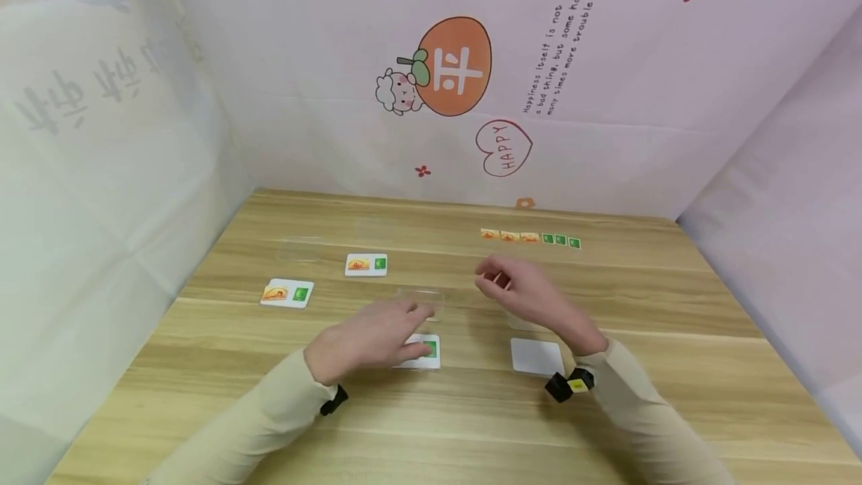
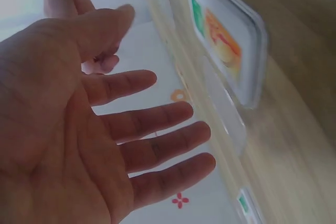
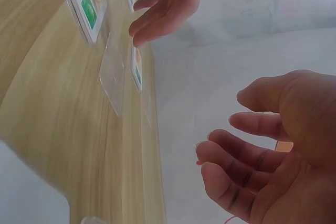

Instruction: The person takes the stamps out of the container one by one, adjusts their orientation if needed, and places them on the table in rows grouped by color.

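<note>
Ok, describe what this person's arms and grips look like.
The left sleeve and right sleeve are long, plain and beige. A small black device sits at the left wrist; the right wrist's black band carries a yellow label. The left grip and right grip are ungloved.

Forearms (image 1: 269,414) extended forward — left hand (image 1: 373,334) with fingers straight and parted, right hand (image 1: 527,290) with fingers loosely curled, thumb apart.

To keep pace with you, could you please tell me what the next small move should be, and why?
Perhaps the right fingers, apparently free, should take an orange picture sticker: the blank white card lacks the orange-green sticker pair on the card beside the left fingers.
</note>
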### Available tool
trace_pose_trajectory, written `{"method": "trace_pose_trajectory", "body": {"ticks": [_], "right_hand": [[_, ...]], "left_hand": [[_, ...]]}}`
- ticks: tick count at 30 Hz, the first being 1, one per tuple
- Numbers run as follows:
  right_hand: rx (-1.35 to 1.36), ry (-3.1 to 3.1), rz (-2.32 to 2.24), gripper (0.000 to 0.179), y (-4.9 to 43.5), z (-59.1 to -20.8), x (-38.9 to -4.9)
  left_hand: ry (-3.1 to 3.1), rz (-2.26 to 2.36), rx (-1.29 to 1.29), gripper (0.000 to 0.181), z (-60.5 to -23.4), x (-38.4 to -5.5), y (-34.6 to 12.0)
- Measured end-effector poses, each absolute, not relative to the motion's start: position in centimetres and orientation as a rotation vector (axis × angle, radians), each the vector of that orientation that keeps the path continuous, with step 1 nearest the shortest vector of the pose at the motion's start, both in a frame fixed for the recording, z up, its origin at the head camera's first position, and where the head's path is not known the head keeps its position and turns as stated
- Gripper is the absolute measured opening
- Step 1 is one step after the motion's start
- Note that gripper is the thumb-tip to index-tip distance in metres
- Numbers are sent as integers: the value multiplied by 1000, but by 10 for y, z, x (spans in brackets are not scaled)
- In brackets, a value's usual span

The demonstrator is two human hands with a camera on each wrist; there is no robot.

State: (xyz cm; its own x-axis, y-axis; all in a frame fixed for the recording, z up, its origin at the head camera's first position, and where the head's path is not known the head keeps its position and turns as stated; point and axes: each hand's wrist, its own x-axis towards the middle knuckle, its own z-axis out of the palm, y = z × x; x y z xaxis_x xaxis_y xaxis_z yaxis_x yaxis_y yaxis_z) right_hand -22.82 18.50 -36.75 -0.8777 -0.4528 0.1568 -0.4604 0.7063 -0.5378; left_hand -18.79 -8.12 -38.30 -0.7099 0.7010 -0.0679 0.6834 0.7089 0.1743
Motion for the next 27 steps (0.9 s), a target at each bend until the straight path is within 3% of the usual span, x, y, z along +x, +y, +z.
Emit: {"method": "trace_pose_trajectory", "body": {"ticks": [27], "right_hand": [[940, -2952, 936, 15, 146, -386, -214]], "left_hand": [[2801, 172, 957, 55, -398, -178, -106]]}}
